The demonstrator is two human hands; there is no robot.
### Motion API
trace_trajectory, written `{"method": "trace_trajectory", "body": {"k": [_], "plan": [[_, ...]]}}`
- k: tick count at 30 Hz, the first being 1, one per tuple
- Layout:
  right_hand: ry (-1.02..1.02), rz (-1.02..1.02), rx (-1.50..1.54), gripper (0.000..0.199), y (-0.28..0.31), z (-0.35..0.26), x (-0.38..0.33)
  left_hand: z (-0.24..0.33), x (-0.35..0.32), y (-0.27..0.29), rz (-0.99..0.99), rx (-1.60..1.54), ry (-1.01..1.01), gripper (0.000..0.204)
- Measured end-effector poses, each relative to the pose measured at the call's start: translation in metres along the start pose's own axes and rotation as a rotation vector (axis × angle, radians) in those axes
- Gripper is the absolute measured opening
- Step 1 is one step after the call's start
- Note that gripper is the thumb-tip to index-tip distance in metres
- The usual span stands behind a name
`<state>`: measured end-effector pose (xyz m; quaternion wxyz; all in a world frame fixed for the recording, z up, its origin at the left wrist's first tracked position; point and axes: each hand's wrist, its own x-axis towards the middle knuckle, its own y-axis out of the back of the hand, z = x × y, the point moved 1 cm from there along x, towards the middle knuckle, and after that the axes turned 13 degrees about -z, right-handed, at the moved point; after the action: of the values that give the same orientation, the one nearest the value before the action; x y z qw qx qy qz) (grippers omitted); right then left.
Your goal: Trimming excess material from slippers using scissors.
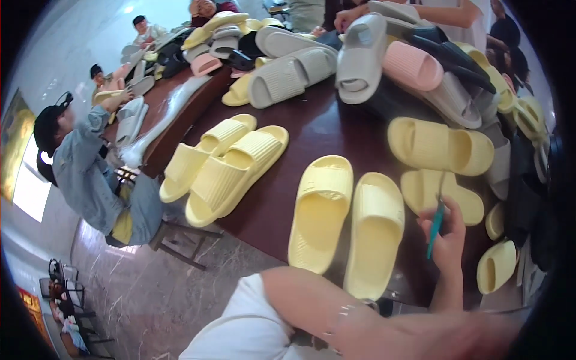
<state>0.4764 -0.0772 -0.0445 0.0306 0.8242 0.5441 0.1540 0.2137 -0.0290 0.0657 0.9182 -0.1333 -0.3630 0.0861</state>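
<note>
Teal-handled tool (436,230): pinched in the right hand (447,231), tip over a yellow slipper (471,200) just beyond.
Left arm (306,297): crossing below the grip; its hand blurs, hold unclear.
Upright-lying pair (320,225): left of the grip, at the near edge.
Table (336,135): bare room beyond-left!

At the right of the frame, the right hand (449,235) holds a teal-handled tool (437,227), whose thin tip is over a yellow slipper (465,201); whether they touch, I cannot tell. Just above it lies another yellow slipper (420,141). In the middle, two yellow slippers (377,240) stand side by side on the dark red table (315,123), and one more yellow pair (240,174) is at centre left. Grey slippers (293,77) and a pink slipper (413,65) are piled along the top. At the left sits a person in a denim jacket (81,168).
</note>
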Motion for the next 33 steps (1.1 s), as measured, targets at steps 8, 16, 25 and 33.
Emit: {"method": "trace_trajectory", "body": {"k": [8,16,25,33], "plan": [[-0.079,0.061,0.050,0.053,0.004,0.002,0.000,-0.016,-0.007,-0.012,-0.019,0.017,0.118,0.030],[-0.005,0.037,-0.011,0.054,0.004,0.013,-0.007,-0.034,0.001,-0.019,-0.185,-0.104,0.179,0.036],[0.030,-0.010,-0.006,0.054,0.001,0.015,-0.006,-0.081,0.031,-0.042,-0.552,-0.498,0.245,0.043],[-0.061,0.020,0.006,0.054,-0.003,0.009,0.003,-0.046,0.054,0.002,-0.440,-0.261,0.368,0.025]]}}
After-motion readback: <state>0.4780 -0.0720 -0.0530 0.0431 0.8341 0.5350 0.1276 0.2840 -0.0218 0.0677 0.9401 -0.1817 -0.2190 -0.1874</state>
